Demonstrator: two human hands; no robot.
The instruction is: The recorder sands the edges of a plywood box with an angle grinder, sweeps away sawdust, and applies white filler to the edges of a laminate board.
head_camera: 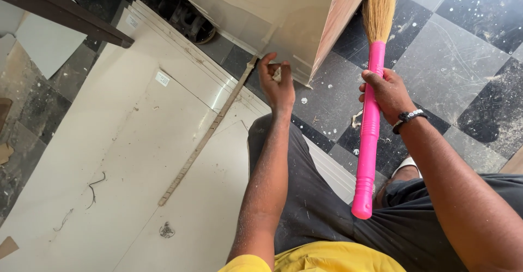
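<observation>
A big pale tile (283, 16) stands tilted on edge, its lower corner pinched by the left hand (277, 84), while right of it the right hand (388, 92) fully grips a pink-handled broom (370, 119); a loosened pinch could drop it.

A floor of large black and grey checkered tiles (457, 48) is spreading across the right side, speckled with white dust and splashes. Big pale cream tile slabs (136, 157) are lying flat over the left, catching a soft glare of daylight, with a thin strip of cut tile (210, 133) running diagonally between them. A dark brown wooden beam (60, 13) is crossing the upper left corner. Scraps of brown cardboard (6, 152) are lying at the left edge.
</observation>
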